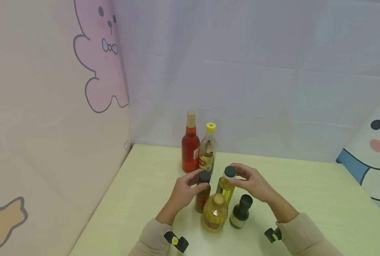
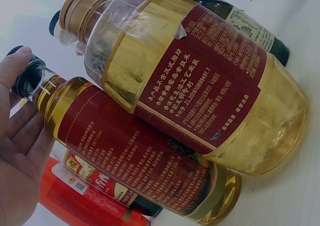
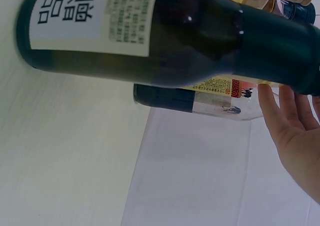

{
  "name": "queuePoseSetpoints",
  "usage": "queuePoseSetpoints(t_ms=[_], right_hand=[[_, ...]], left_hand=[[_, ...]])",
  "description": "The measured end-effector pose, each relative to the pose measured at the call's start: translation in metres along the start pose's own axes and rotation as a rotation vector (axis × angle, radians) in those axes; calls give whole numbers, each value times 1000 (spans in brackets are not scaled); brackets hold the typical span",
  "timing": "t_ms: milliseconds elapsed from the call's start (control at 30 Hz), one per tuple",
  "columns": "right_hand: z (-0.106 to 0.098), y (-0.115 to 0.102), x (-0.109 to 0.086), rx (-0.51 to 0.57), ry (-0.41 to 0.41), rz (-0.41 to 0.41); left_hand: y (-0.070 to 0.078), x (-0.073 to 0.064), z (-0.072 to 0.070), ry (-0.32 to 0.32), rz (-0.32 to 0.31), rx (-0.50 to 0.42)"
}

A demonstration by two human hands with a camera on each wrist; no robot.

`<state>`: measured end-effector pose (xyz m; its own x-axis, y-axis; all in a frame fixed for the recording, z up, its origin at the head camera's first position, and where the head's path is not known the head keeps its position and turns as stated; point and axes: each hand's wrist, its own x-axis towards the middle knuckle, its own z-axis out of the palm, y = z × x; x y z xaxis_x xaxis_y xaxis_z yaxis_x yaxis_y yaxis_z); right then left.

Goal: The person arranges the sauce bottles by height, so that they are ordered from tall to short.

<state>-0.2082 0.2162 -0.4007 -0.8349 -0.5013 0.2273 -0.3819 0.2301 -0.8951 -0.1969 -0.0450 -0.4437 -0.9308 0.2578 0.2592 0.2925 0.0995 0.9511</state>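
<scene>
The black-capped bottle [image 1: 202, 201] and green-capped bottle [image 1: 225, 187] stand grouped, not yet let go.
Head view: the left hand [image 1: 183, 192] grips the first's neck, the right hand [image 1: 254, 183] the second's; the round bottle [image 1: 215, 217] and small dark bottle [image 1: 240, 212] stand nearer, the red bottle [image 1: 190, 151] and yellow-capped bottle [image 1: 208, 149] behind, all untouched. Left wrist view: both held bottles' setting seems nearly done; release remains. Right wrist view: the small dark bottle hides that grasp.

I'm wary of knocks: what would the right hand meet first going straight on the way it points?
The white-collared bottle, held near its top by the right hand. Beyond it, the yellow-capped bottle looks next, though depth is hard to judge.
</scene>
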Motion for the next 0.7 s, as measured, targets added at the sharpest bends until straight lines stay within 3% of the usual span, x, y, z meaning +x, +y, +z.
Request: queuePoseSetpoints(t_ms=[167,433,700], right_hand=[[1,0,0,-5,2,0],[-1,-3,1,1,24,10],[1,-6,0,7,19,9]], left_hand=[[0,0,-1,-4,-6,3],[1,1,-1,-3,43,-8],[-2,-1,0,2,23,-6]])
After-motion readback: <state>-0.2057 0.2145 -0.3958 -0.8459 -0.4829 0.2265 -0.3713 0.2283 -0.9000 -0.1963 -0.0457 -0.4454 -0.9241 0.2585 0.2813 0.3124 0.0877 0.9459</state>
